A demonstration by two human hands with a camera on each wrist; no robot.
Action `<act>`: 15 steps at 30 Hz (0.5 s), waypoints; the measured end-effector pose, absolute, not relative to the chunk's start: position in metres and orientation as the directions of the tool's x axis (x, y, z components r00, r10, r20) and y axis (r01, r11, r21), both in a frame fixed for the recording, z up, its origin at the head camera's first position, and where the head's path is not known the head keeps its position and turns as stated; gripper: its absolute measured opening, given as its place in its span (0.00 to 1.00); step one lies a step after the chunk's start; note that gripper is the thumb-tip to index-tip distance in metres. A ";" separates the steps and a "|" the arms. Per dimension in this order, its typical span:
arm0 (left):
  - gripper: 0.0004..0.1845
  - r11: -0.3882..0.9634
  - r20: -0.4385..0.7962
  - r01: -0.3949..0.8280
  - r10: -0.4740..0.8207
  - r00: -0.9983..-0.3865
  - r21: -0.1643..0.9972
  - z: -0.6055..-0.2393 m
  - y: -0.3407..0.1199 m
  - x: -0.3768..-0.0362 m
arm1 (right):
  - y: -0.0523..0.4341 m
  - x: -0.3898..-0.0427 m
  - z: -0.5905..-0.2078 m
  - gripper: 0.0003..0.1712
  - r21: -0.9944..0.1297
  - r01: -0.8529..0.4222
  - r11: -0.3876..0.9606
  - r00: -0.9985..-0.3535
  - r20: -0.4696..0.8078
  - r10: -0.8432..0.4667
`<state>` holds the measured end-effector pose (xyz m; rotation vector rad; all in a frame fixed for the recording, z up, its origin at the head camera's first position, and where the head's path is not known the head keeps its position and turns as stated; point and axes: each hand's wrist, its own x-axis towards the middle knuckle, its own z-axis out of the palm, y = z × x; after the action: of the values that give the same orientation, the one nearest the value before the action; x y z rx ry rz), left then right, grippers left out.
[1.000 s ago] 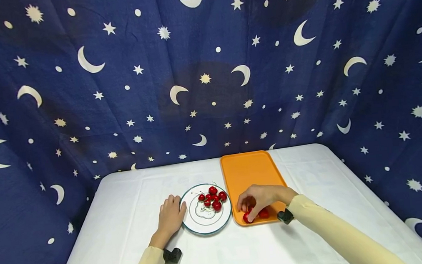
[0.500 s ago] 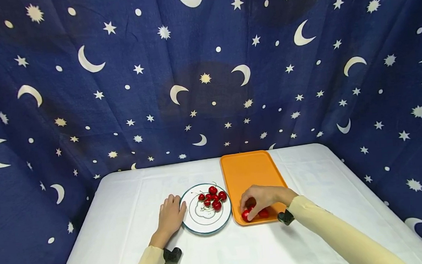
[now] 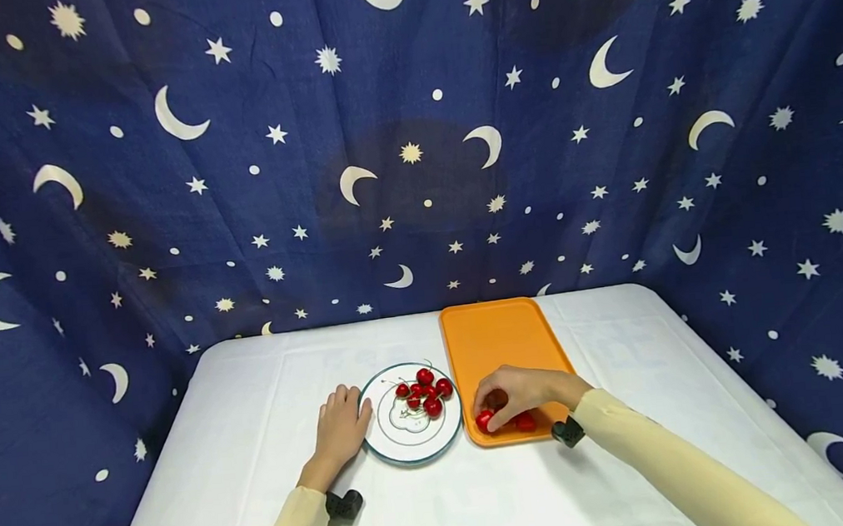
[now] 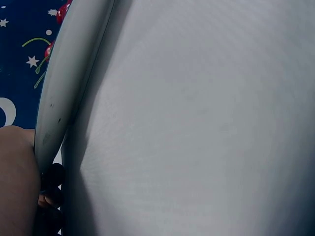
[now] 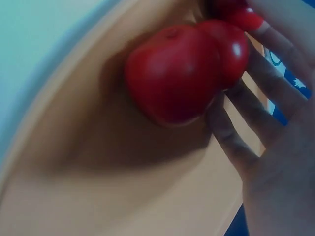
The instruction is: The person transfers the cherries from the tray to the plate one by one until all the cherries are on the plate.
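Start nearest, at the right hand (image 3: 519, 392) over the near end of the orange tray (image 3: 499, 335): note its fingers (image 5: 236, 137) curled, fingertips and thumb pinching one red cherry (image 3: 484, 419) just above the tray floor, beside the left wall. Judge the grip light but secure; squeeze no harder than that, as ripe skin probably bruises or slips under pressure. Lift straight up before moving sideways, to clear the raised rim of the tray rather than drag the fruit across it. Mind the second cherry (image 3: 526, 423) lying on the tray just beside the first, likely to roll if brushed by the knuckles. To the left, see the left hand (image 3: 341, 429) resting on the white table (image 3: 252, 395), fingers relaxed and nearly straight, fingertips touching the left rim of the plate (image 3: 373, 434) and gripping nothing. Press there gently enough to steady the plate without tipping it. On the far half of the plate, note the heap of cherries (image 3: 425, 392) with thin green stems; treat it as loose and easy to scatter. Aim any set-down at the bare near half rather than at the heap. Beyond, well apart from the hands, nothing but the far end of the tray and the dark blue curtain (image 3: 234, 187) printed with moons and stars.
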<state>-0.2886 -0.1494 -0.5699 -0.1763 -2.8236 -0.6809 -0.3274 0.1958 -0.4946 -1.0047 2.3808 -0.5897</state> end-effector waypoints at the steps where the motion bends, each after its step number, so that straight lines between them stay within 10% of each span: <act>1: 0.16 0.887 0.235 0.161 0.061 -0.970 0.433 -0.569 -0.150 -0.289 | 0.195 -0.329 -0.494 0.15 -0.549 -0.538 0.639 -0.616 -0.261 -0.743; 15: 0.14 0.892 0.225 0.158 0.064 -0.972 0.424 -0.567 -0.151 -0.288 | 0.181 -0.339 -0.494 0.16 -0.517 -0.588 0.622 -0.688 -0.086 -0.721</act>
<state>-0.2877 -0.1507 -0.5668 -0.1693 -2.8534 -0.6655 -0.3386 0.1808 -0.4944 -1.0606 2.5628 -0.6661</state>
